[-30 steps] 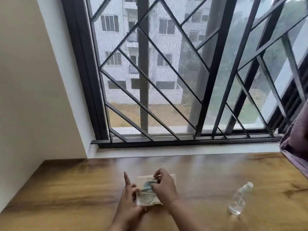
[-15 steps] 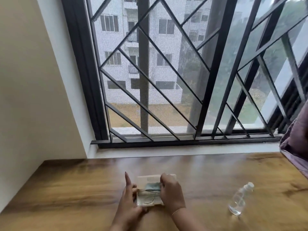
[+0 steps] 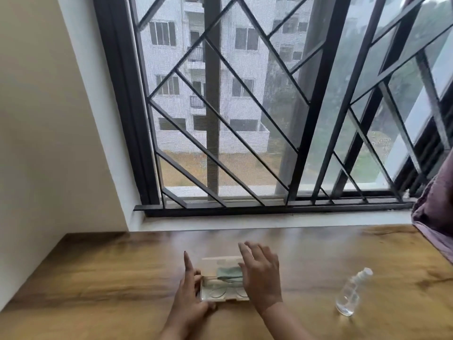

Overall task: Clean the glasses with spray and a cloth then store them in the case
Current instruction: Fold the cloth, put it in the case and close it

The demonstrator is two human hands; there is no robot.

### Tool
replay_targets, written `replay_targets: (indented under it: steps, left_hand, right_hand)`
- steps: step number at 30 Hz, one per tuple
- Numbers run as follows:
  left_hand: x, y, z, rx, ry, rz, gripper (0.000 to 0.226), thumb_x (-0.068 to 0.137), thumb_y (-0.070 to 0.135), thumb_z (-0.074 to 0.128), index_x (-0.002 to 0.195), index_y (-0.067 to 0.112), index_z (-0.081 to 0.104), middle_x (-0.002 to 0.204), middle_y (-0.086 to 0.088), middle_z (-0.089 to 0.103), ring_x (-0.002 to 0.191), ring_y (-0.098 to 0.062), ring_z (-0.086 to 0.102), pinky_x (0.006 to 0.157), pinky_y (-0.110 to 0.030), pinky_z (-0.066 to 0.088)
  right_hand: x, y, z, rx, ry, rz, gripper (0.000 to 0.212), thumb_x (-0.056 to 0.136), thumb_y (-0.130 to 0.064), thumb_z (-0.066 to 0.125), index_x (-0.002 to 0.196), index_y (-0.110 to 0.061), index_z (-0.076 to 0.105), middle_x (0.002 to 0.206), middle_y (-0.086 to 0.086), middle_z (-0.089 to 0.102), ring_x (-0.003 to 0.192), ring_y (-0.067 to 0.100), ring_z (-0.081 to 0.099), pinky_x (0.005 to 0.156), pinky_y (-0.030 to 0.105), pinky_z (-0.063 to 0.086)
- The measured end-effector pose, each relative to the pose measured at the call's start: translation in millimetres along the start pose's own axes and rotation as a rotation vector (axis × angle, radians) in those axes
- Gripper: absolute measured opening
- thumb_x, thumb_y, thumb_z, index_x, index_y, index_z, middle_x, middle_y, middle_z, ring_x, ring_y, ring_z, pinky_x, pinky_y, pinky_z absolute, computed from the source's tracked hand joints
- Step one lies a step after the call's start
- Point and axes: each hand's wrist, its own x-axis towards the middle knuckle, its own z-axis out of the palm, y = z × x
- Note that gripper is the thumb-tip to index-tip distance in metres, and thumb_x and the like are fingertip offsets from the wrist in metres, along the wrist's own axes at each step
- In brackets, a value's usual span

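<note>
Two hands meet at the open case [image 3: 220, 262] on the tabletop [image 3: 110, 278], glasses [image 3: 217, 292] and cloth [image 3: 229, 273] inside: left hand [image 3: 188, 298] grips its left end, right hand [image 3: 262, 278] hovers spread-fingered over its right half.

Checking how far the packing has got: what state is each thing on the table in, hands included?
case: open.
glasses: lying inside the case.
cloth: bunched in the case, over the glasses.
spray bottle: on the table, untouched, right of the case.
left hand: holds the case's left edge, index finger raised.
right hand: fingers spread over the case, holding nothing.
</note>
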Motion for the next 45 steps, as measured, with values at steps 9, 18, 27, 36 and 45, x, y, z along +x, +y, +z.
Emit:
replay_targets:
  steps: [9, 18, 27, 36, 45]
  left_hand:
    - [1.5, -2.5, 0.5, -0.048, 0.003, -0.052, 0.141, 0.051, 0.003, 0.081, 0.131, 0.051, -0.024, 0.112, 0.017, 0.043, 0.101, 0.004, 0.052, 0.078, -0.005, 0.043]
    - [1.5, -3.5, -1.2, -0.096, 0.026, -0.056, 0.139, 0.045, 0.016, 0.081, 0.129, 0.059, -0.021, 0.112, 0.004, 0.049, 0.096, 0.004, 0.06, 0.084, -0.029, 0.054]
    - [-2.8, -2.3, 1.3, 0.078, 0.065, -0.02, 0.083, 0.037, 0.034, 0.074, 0.118, 0.032, 0.056, 0.11, 0.009, 0.06, 0.104, -0.013, 0.061, 0.09, -0.03, 0.051]
    - [-7.8, -6.4, 17.1, -0.097, 0.109, -0.169, 0.073, 0.05, -0.002, 0.082, 0.119, 0.002, 0.058, 0.113, -0.005, 0.064, 0.095, -0.006, 0.061, 0.078, 0.0, 0.042]
    - [1.1, 3.4, 23.6, -0.519, 0.304, -0.509, 0.051, 0.06, -0.013, 0.075, 0.109, -0.01, 0.061, 0.113, -0.028, 0.062, 0.106, -0.033, 0.06, 0.098, -0.05, 0.045]
  right_hand:
    - [-13.1, 13.5, -4.3, 0.232, -0.114, -0.107, 0.017, 0.067, -0.015, 0.06, 0.081, -0.023, 0.064, 0.079, -0.011, 0.069, 0.067, 0.008, 0.062, 0.053, 0.018, 0.046]
    - [-54.3, 30.3, 15.3, 0.286, -0.041, -0.207, 0.047, 0.079, -0.006, 0.031, 0.108, -0.015, 0.067, 0.111, 0.003, 0.07, 0.106, 0.02, 0.062, 0.082, 0.03, 0.054]
    - [-60.3, 15.4, 11.4, 0.887, -0.127, 0.787, 0.034, 0.072, -0.031, 0.075, 0.106, -0.03, 0.067, 0.116, 0.002, 0.064, 0.084, -0.01, 0.061, 0.075, 0.003, 0.043]
    - [-40.5, 2.4, -12.4, 1.489, -0.139, 1.386, 0.018, 0.079, -0.006, 0.068, 0.078, 0.0, 0.052, 0.08, 0.022, 0.058, 0.07, 0.037, 0.06, 0.052, 0.036, 0.054]
    - [-33.6, -2.8, -14.1, 1.438, -0.078, 1.468, 0.014, 0.075, 0.006, 0.068, 0.077, 0.008, 0.055, 0.075, 0.025, 0.059, 0.064, 0.035, 0.06, 0.035, 0.032, 0.051]
